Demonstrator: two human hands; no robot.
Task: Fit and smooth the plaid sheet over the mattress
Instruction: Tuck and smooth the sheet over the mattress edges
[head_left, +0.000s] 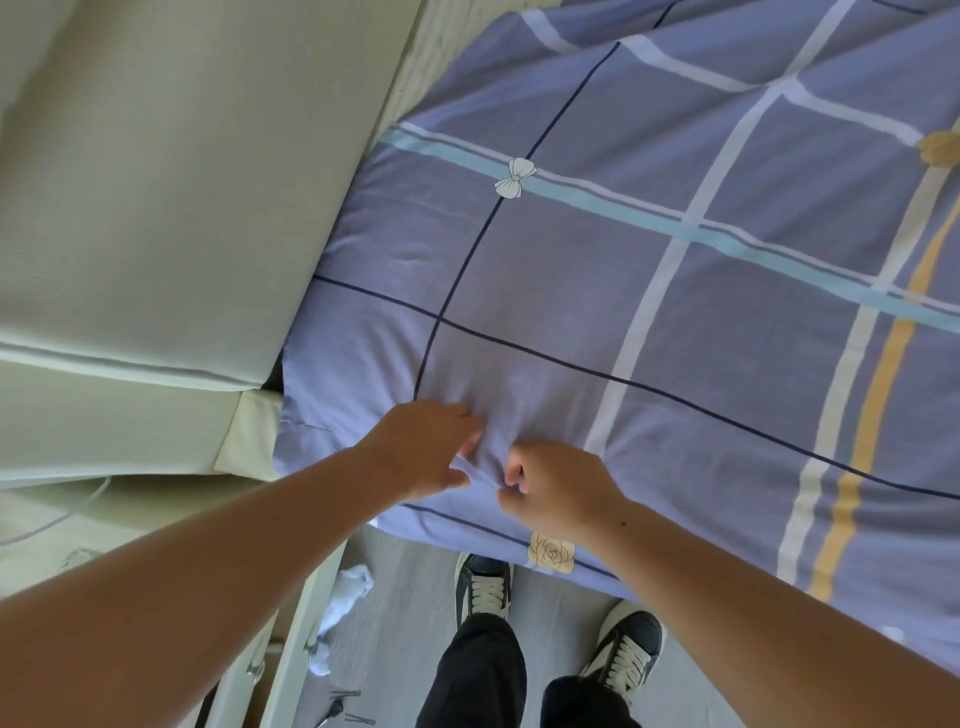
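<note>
Left hand (421, 449) and right hand (558, 491) pinch plaid sheet (571, 270).

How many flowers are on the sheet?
2. One flower at the near edge of the sheet, by the right hand; a second flower is cut off at the picture's right edge. More may be hidden.

One plaid sheet (623, 270), matt woven cloth, lightly creased; the cream panel (156, 197) beside it is covered in smooth, faintly ribbed fabric.
</note>
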